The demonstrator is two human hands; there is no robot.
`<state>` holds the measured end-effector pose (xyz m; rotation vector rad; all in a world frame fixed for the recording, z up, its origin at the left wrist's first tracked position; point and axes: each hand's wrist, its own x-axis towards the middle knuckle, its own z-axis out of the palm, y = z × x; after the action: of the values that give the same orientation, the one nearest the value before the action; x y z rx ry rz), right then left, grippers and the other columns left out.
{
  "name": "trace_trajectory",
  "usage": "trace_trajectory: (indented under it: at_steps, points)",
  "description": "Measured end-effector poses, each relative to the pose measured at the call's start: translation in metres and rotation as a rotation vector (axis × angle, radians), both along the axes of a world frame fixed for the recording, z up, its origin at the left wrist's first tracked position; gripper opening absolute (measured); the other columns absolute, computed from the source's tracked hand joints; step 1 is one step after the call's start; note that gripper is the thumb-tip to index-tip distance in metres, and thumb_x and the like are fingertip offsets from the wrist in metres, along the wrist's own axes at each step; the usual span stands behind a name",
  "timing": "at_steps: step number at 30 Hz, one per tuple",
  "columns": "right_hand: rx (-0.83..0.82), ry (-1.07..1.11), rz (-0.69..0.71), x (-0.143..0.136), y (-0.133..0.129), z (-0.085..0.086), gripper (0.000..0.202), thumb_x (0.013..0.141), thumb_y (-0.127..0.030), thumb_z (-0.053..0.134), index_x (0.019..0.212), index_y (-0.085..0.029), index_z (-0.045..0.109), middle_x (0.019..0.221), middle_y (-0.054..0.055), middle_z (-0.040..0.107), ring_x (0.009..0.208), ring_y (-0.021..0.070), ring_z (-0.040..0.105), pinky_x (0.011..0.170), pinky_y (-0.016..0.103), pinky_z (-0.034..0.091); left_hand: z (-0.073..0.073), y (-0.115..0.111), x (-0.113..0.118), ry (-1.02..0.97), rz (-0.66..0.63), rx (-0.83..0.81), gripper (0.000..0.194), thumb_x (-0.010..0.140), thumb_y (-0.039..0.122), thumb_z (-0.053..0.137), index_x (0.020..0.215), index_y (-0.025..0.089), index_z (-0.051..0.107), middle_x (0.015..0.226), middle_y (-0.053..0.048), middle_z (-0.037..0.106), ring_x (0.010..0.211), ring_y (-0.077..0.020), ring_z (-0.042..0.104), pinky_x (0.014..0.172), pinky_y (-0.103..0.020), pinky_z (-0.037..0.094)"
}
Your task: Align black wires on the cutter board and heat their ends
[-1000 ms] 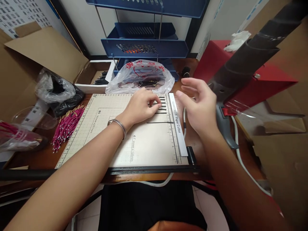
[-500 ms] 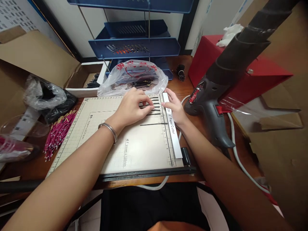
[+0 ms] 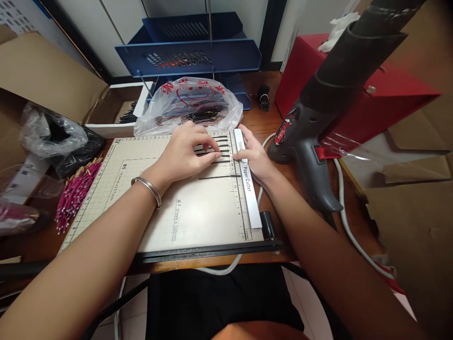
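Note:
A cream paper cutter board (image 3: 205, 212) with printed size lines lies in front of me. Several short black wires (image 3: 219, 178) rest on it, side by side, their ends near the white strip (image 3: 252, 198) marked "Paper Cutter". At the upper right of the board, my left hand (image 3: 189, 150) is closed, thumb and forefinger pinched at one of these wires. My right hand (image 3: 255, 158) grips the strip's far part, thumb lying across its top and fingers along the outer side. What lies under the right fingers is hidden.
Behind the board sits a clear plastic bag (image 3: 194, 97) with dark wires, before a blue rack (image 3: 226, 59). Magenta wires (image 3: 76, 196) lie at the left. A heat gun (image 3: 307, 141) on a black stand and a red box (image 3: 382, 94) occupy the right. A white cable (image 3: 345, 203) runs alongside.
The whole view has shifted slightly, so the scene sits a little further left and higher. Both hands keep nearly the same places on the board.

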<state>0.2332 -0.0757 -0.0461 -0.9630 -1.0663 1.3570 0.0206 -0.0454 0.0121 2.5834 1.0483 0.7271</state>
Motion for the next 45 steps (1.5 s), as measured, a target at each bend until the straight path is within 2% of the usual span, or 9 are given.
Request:
trace_trajectory:
  at_steps: [4, 8, 11, 15, 19, 27, 31, 36, 45]
  points:
    - [0.038, -0.057, 0.032, 0.003, 0.003, -0.002, 0.108, 0.055, -0.028, 0.072, 0.159, -0.027, 0.044, 0.155, 0.008, 0.066, 0.153, 0.0415, 0.054, 0.138, 0.061, 0.040, 0.005, -0.004, -0.002, -0.012, -0.064, 0.007, 0.021, 0.093, 0.041, 0.076, 0.085, 0.023, 0.080, 0.085, -0.004, 0.071, 0.090, -0.0234, 0.058, 0.099, -0.046, 0.047]
    - [0.078, -0.077, 0.018, 0.006, 0.006, -0.004, 0.124, 0.055, -0.028, 0.073, 0.173, -0.035, 0.031, 0.179, 0.001, 0.042, 0.172, 0.0347, 0.031, 0.145, 0.055, 0.028, 0.011, -0.015, -0.002, -0.009, -0.137, -0.003, 0.023, 0.093, 0.044, 0.076, 0.083, 0.024, 0.082, 0.083, -0.005, 0.072, 0.089, -0.0250, 0.057, 0.094, -0.046, 0.047]
    - [0.096, -0.078, 0.045, 0.007, 0.005, -0.004, 0.134, 0.056, -0.028, 0.073, 0.178, -0.038, 0.019, 0.184, -0.001, 0.033, 0.173, 0.0308, 0.030, 0.146, 0.051, 0.025, 0.016, -0.024, 0.001, 0.022, -0.204, -0.028, 0.021, 0.093, 0.043, 0.078, 0.086, 0.025, 0.085, 0.083, -0.005, 0.074, 0.090, -0.0259, 0.057, 0.094, -0.046, 0.045]
    - [0.116, -0.090, 0.032, 0.008, 0.005, -0.004, 0.125, 0.057, -0.028, 0.073, 0.174, -0.037, 0.030, 0.182, -0.003, 0.037, 0.173, 0.0313, 0.030, 0.147, 0.052, 0.020, 0.018, -0.031, 0.006, 0.088, -0.252, -0.047, 0.018, 0.092, 0.042, 0.080, 0.088, 0.026, 0.087, 0.086, -0.005, 0.077, 0.092, -0.0263, 0.055, 0.094, -0.047, 0.040]
    - [0.089, -0.081, 0.022, 0.009, 0.004, -0.004, 0.122, 0.057, -0.026, 0.075, 0.172, -0.034, 0.035, 0.181, -0.002, 0.039, 0.172, 0.0337, 0.032, 0.147, 0.054, 0.021, 0.014, -0.029, 0.008, 0.127, -0.264, -0.027, 0.017, 0.092, 0.039, 0.080, 0.083, 0.026, 0.085, 0.079, -0.005, 0.074, 0.092, -0.0266, 0.054, 0.093, -0.047, 0.036]
    - [-0.036, -0.113, 0.096, 0.014, -0.005, 0.009, 0.115, 0.059, -0.024, 0.078, 0.168, -0.027, 0.042, 0.172, 0.007, 0.053, 0.163, 0.0405, 0.046, 0.143, 0.062, 0.030, 0.012, -0.025, 0.002, 0.112, -0.222, -0.032, 0.021, 0.093, 0.038, 0.072, 0.080, 0.025, 0.081, 0.073, -0.005, 0.069, 0.090, -0.0272, 0.055, 0.092, -0.048, 0.037]
    - [0.008, -0.106, 0.130, 0.021, -0.008, 0.012, 0.132, 0.059, -0.024, 0.089, 0.177, -0.028, 0.031, 0.179, 0.008, 0.043, 0.169, 0.0400, 0.037, 0.143, 0.060, 0.032, 0.012, -0.023, 0.001, 0.104, -0.217, -0.046, 0.019, 0.092, 0.037, 0.072, 0.080, 0.025, 0.081, 0.071, -0.005, 0.067, 0.088, -0.0269, 0.055, 0.091, -0.047, 0.038]
    - [0.041, -0.143, 0.234, 0.027, -0.011, 0.011, 0.150, 0.056, -0.028, 0.104, 0.181, -0.036, 0.022, 0.182, 0.006, 0.039, 0.167, 0.0394, 0.042, 0.142, 0.063, 0.031, 0.011, -0.022, 0.003, 0.096, -0.198, -0.035, 0.021, 0.093, 0.036, 0.071, 0.080, 0.024, 0.081, 0.071, -0.005, 0.067, 0.087, -0.0265, 0.055, 0.088, -0.046, 0.039]
    - [0.050, -0.161, 0.210, 0.027, -0.010, 0.009, 0.146, 0.057, -0.032, 0.107, 0.179, -0.036, 0.027, 0.179, 0.006, 0.044, 0.167, 0.0374, 0.043, 0.143, 0.062, 0.028, 0.011, -0.022, 0.003, 0.088, -0.206, -0.060, 0.019, 0.094, 0.033, 0.070, 0.085, 0.024, 0.084, 0.073, -0.005, 0.071, 0.087, -0.0259, 0.057, 0.088, -0.045, 0.041]
